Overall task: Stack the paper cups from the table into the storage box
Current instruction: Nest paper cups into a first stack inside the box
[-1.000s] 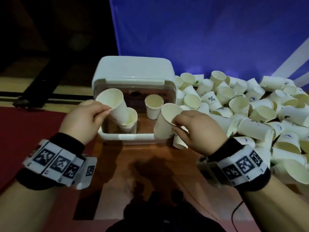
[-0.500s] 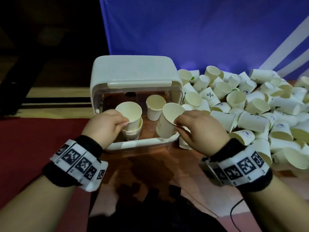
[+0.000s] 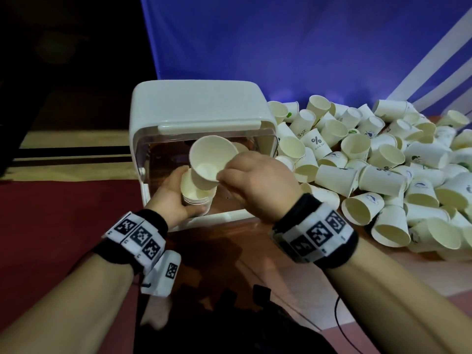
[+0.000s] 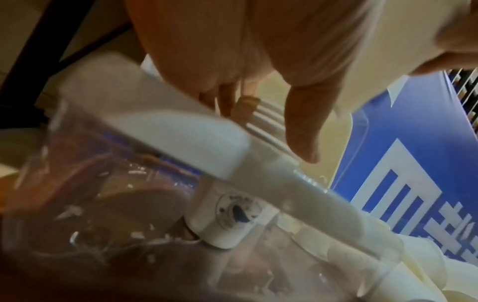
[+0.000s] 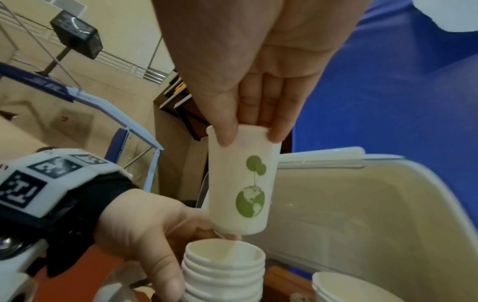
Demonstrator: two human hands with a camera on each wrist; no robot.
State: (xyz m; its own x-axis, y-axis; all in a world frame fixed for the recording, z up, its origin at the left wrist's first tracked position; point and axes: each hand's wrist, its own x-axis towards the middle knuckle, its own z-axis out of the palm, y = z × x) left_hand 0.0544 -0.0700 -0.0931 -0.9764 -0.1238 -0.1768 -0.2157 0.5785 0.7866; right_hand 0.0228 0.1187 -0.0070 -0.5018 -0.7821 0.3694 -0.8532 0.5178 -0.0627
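The white storage box stands on the table with its clear front open. Inside it, my left hand grips a stack of several nested paper cups. My right hand pinches one paper cup by its rim and holds it tilted just above the stack's mouth. In the right wrist view this cup bears a green globe print, and its base hangs over the stack. Another cup stands further back in the box.
A big pile of loose paper cups covers the table to the right of the box. Bare brown tabletop lies in front of the box, red cloth to the left, a blue backdrop behind.
My left hand set its cup onto the stack in the box and now grips that stack. My right hand carried its cup left, from the box's right front corner to above the stack.
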